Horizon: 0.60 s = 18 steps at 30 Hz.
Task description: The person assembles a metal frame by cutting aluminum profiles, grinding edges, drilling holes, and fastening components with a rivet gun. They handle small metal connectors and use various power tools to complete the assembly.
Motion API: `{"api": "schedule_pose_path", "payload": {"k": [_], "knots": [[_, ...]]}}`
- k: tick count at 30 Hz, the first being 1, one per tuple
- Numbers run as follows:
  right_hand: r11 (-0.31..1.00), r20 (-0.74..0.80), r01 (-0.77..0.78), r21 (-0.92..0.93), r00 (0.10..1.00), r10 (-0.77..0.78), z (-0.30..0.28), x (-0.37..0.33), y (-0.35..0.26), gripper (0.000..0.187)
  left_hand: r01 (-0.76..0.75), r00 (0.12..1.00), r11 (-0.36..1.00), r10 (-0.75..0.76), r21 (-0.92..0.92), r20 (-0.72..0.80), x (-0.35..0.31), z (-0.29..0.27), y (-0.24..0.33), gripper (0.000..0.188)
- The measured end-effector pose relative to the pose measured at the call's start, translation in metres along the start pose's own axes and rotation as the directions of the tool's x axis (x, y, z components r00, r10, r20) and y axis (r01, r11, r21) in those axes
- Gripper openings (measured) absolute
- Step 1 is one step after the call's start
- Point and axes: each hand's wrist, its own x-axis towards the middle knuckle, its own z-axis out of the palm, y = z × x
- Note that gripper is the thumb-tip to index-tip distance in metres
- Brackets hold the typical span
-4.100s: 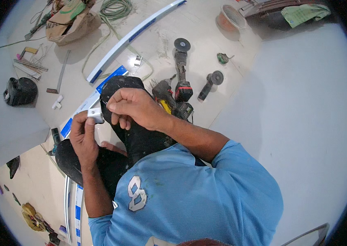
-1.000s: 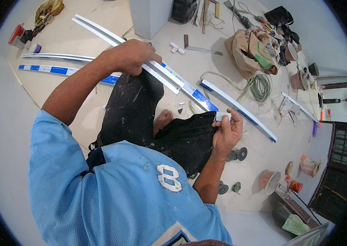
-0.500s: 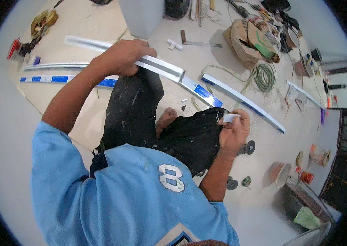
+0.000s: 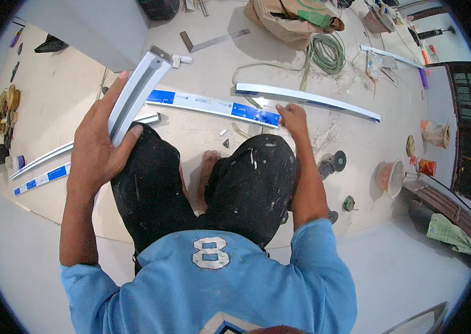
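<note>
1. Gripping a white, channelled metal bar [image 4: 138,96], the left hand [image 4: 93,142] in the head view holds it tilted upward beside the black-trousered left knee [image 4: 146,153].
2. Half curled, the right hand [image 4: 294,119] is by the right end of a long blue-and-white film-covered strip [image 4: 202,104] on the pale floor [image 4: 202,69]; whether it holds anything, I cannot tell.
</note>
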Motion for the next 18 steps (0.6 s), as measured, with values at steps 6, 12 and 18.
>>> {"api": "schedule_pose_path", "payload": {"k": [6, 12, 18], "knots": [[0.609, 0.059, 0.366, -0.703, 0.884, -0.463, 0.071, 0.090, -0.038, 0.039, 0.078, 0.997, 0.985, -0.076, -0.152, 0.019, 0.008, -0.001, -0.023, 0.092], [0.495, 0.398, 0.438, -0.750, 0.897, -0.190, 0.066, 0.137, -0.042, 0.045, 0.132, 0.990, 0.952, -0.113, -0.278, 0.082, 0.012, -0.012, -0.028, 0.086], [0.484, 0.572, 0.649, -0.587, 0.755, -0.320, -0.082, 0.083, -0.197, 0.065, 0.074, 0.993, 0.944, -0.041, -0.321, 0.108, 0.031, -0.031, -0.020, 0.084]]}}
